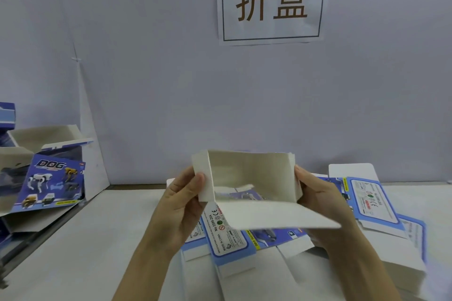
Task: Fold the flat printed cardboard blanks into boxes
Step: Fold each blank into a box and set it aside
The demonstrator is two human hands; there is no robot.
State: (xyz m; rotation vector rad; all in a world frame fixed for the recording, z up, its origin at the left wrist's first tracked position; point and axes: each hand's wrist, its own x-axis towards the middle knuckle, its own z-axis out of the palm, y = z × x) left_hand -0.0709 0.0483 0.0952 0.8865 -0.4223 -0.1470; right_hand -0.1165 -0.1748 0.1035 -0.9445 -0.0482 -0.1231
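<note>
Under the half-folded box (249,173) that I hold up lie flat blanks (230,234), fanned out printed side up on the table (97,239). They run on to the right of the box, where more blanks (376,203) overlap in a loose pile. Well to the left of the box stand finished boxes (49,183), one showing a blue face with robot dogs. Behind the box rises a pale wall (171,80), and above the box a paper sign (271,0) hangs on it.

My left hand (181,205) grips the box's left side flap, with the thumb (199,178) pressed flat on the flap's inner white face and the fingers hidden behind it. My right hand (318,198) holds the box's right wall, thumb along its edge, fingers curled round the outside.

The box is open toward me, white inside, clear of the blanks below. Its long lower flap (276,215) juts out toward me over them. White table top shows to the left of the box, between it and the finished boxes.
</note>
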